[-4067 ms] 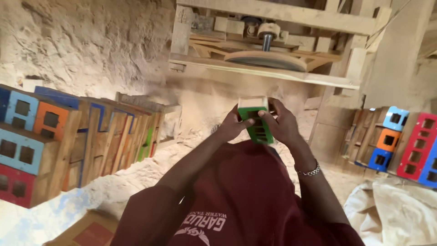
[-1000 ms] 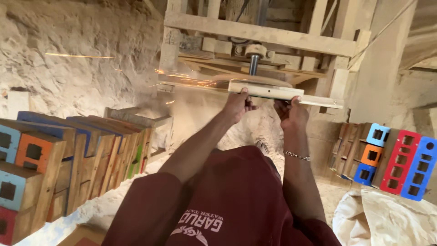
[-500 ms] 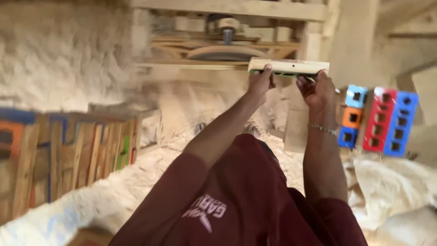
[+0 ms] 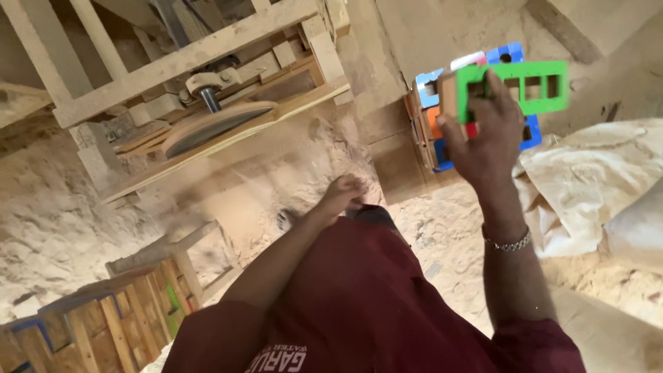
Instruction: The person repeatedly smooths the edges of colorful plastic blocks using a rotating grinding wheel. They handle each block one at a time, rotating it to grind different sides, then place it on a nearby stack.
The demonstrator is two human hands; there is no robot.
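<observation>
Stacked blocks, lower left: wooden blocks with blue and green painted edges stand on edge in a row on the sawdust-covered floor, well apart from both hands.
Sanding rig, upper left: a rough timber frame carries a flat round sanding disc on a vertical metal spindle; a wooden shelf board runs just under the disc.
Left hand: the left hand is low in the middle of the view, below the shelf board, blurred; the fingers look curled into a loose fist, and nothing can be seen in it. It is well apart from the green block.
Lap: dark red cloth fills the bottom of the view between the two forearms.
Right hand: the right hand is raised to the upper right, fingers and thumb clamped on a green-painted wooden block; a metal chain bracelet sits on the wrist.
Green block: held in the air, long side roughly level, with rectangular openings along its face, its bare wood end toward the left.
Behind the block: blue, orange and red painted blocks lean against the wall.
Far right: a pale woven sack lies on the sawdust.
</observation>
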